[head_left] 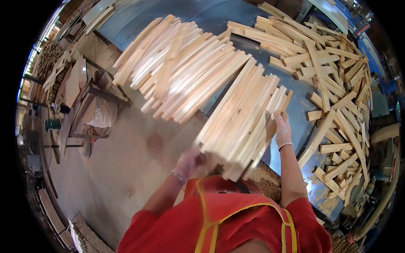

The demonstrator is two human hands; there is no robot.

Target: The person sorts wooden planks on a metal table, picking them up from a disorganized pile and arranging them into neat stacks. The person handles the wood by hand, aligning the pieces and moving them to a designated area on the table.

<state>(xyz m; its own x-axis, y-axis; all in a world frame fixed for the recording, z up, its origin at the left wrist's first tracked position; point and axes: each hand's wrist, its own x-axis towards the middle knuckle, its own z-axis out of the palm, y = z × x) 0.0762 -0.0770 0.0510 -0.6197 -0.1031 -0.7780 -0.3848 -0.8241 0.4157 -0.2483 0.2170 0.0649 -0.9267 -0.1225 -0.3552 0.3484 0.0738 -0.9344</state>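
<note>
A row of pale wooden strips (pixel 238 111) lies side by side in front of me, its near ends jutting past the table edge and smeared by motion. My right hand (pixel 282 128), in a light knitted glove, grips the row's right side, its fingertips partly hidden by the wood. Beside the near left corner is my left hand (pixel 190 164), also gloved. Motion blurs its fingers, so its hold on the strips is unclear. Just left of this row, a larger batch of strips (pixel 185 71) lies side by side, with one strip (pixel 172 59) crossing on top.
The blue-grey metal table (pixel 211 14) carries both batches. A jumbled pile of wooden pieces (pixel 333 84) covers its right side. Left, across the concrete floor (pixel 122 164), stands a workbench (pixel 78 97) holding boards. A ribbed hose (pixel 382 198) hangs at the lower right.
</note>
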